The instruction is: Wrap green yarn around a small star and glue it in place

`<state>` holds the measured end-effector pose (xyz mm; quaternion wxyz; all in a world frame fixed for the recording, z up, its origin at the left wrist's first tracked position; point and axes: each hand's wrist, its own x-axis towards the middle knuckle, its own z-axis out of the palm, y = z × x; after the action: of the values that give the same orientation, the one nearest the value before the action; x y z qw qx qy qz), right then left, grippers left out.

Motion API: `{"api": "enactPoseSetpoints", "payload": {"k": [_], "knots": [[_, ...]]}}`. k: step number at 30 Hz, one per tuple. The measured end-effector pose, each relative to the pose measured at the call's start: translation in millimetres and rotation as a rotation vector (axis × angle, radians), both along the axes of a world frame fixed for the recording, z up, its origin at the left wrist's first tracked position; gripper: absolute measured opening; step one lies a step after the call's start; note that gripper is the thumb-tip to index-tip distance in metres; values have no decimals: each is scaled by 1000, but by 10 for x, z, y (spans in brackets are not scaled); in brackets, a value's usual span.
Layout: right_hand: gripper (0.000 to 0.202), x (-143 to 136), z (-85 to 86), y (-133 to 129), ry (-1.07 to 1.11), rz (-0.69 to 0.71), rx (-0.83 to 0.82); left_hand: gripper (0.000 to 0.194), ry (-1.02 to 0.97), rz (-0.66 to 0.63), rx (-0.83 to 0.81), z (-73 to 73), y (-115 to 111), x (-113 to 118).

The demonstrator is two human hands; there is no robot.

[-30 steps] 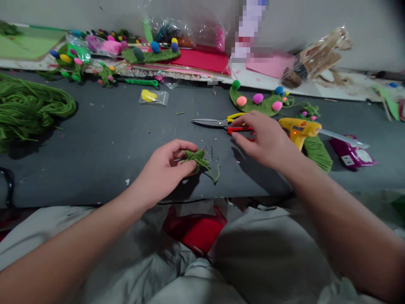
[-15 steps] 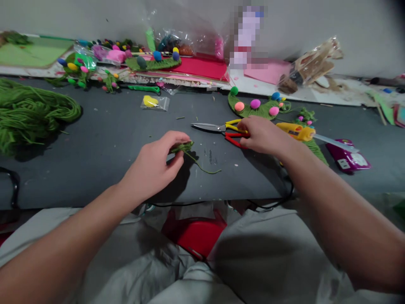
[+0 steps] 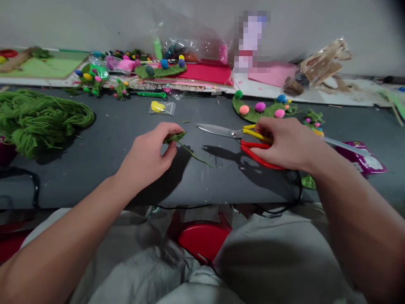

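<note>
My left hand (image 3: pixel 152 147) pinches a small bundle of green yarn (image 3: pixel 176 137) above the grey table, with one loose strand (image 3: pixel 196 157) trailing to the right. In my right hand (image 3: pixel 281 141) is a pair of scissors (image 3: pixel 232 133) with one yellow and one red handle, raised off the table. Their blades lie closed together and point left toward the yarn bundle, without touching it. Beyond the scissors rests a green yarn-wrapped crescent (image 3: pixel 261 112) dotted with coloured balls.
A large heap of green yarn (image 3: pixel 44 120) lies at the left. Farther back are a small bag with a yellow piece (image 3: pixel 161 107) and a green cutter (image 3: pixel 152 94). A purple packet (image 3: pixel 362 160) sits at the right, near a glue stick (image 3: pixel 344 145). A black cable (image 3: pixel 297 194) crosses the front edge.
My right hand has lifted the scissors off the table, and their shadow now shows below. My left hand still holds the yarn bundle. The view has shifted slightly.
</note>
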<state>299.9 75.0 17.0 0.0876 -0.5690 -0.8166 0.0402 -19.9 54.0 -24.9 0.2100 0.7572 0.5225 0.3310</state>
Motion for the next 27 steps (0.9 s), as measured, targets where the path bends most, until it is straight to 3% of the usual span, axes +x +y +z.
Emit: {"api": "enactPoseSetpoints", "payload": {"k": [6,17,27], "knots": [[36,-175,28,-178,31,92,-46,40,130,-24,43,-15,15,-29],[29,-269,-48,-128,-59,79,-110,41,153,-40,26,-11,18,-25],[25,-331,-16,-128,-146,47,-137,36,313,-55,111,-30,26,-22]]}}
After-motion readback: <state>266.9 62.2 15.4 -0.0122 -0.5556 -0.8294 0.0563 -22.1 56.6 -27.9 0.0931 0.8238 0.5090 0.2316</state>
